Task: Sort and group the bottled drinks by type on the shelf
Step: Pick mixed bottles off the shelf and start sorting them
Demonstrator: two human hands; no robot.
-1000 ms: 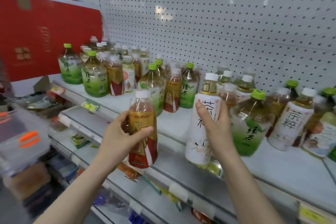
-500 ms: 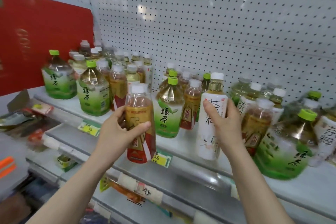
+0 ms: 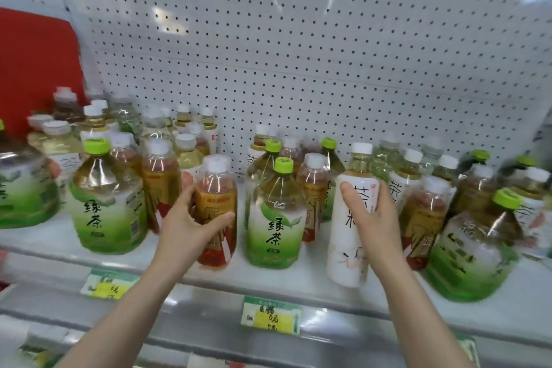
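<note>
Right now we have a bottle in each hand at the front of the shelf [image 3: 301,281]. Our left hand [image 3: 191,227] wraps around the amber bottle [image 3: 215,188] with the red and gold label, thumb across its front and fingers curled behind. Our right hand [image 3: 376,218] grips the white-labelled bottle [image 3: 343,248] at its upper body, thumb on the label's left side. Both bottles are upright and low over the shelf's front strip; we cannot tell whether their bases rest on it. Between them stands a green tea bottle [image 3: 276,227], just beside each.

We judge crowding to be the main risk. The rows behind are mixed and tightly packed, so pushing either bottle back could nudge one neighbour into the next and topple several. The narrow ones near the pegboard [image 3: 298,54] look easiest to tip.

The white-labelled bottle is near the shelf's lip, above the price tag [image 3: 270,318], so letting go with its base partly off the edge could send it over. On its right a second amber bottle [image 3: 424,218] and a big green bottle [image 3: 475,251] stand close, and our right wrist could clip them when it draws away.

Sorting itself could slip too. Several kinds share white caps, so we should match labels, not caps.
</note>
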